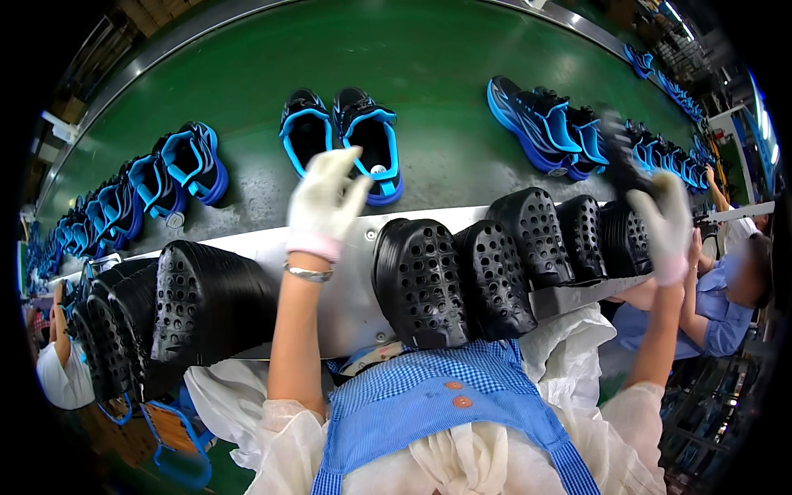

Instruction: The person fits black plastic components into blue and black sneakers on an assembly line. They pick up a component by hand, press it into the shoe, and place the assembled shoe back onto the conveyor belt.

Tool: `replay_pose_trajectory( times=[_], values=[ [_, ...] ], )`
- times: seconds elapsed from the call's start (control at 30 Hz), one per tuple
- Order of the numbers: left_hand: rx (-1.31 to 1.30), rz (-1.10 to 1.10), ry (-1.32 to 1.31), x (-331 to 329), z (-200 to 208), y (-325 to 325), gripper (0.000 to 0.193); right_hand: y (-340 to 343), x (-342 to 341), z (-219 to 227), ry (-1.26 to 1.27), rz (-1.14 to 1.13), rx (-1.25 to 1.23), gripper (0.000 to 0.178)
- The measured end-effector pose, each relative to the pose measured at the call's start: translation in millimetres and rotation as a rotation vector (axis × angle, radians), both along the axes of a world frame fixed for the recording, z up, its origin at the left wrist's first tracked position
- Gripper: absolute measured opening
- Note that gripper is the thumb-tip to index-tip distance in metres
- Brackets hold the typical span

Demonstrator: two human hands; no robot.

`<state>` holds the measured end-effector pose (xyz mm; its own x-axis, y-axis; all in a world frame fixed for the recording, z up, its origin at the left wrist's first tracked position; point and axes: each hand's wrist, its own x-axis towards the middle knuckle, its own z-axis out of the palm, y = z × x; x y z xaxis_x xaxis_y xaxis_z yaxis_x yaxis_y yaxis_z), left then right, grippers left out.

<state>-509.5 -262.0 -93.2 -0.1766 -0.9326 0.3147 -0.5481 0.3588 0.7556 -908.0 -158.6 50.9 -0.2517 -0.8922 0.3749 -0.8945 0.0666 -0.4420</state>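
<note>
My left hand (326, 200), in a white glove, is held above the heel end of a pair of black and blue sneakers, its fingers apart and nothing in them. The left sneaker (305, 128) and the right sneaker (368, 136) stand side by side, toes pointing away, on the green belt. On the right, my gloved right hand (667, 216) grips a long black shoe insert (620, 153), raised and smeared by motion. Just below it are stacks of black perforated shoe inserts (421, 280) along the metal ledge.
More nested black inserts (210, 301) stand at the left of the metal ledge (351, 285). Rows of sneakers line the green belt (437, 82) on both sides, the closest sneakers (536, 124) at right. A co-worker in blue (718, 301) sits at the right; another person's sleeve (64, 371) shows far left.
</note>
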Motion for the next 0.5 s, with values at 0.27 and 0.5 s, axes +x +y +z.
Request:
replay_pose_trajectory(
  times=[0.27, 0.5],
  values=[
    [0.005, -0.043, -0.179, -23.6, -46.6, -13.4, 0.026, -125.9, 174.8, -52.2, 0.284, 0.675, 0.279, 0.03],
    [0.004, 0.01, -0.208, -33.2, -45.4, -10.9, 0.022, -174.0, 223.4, -47.7, 0.378, 0.797, 0.51, 0.024]
  ],
)
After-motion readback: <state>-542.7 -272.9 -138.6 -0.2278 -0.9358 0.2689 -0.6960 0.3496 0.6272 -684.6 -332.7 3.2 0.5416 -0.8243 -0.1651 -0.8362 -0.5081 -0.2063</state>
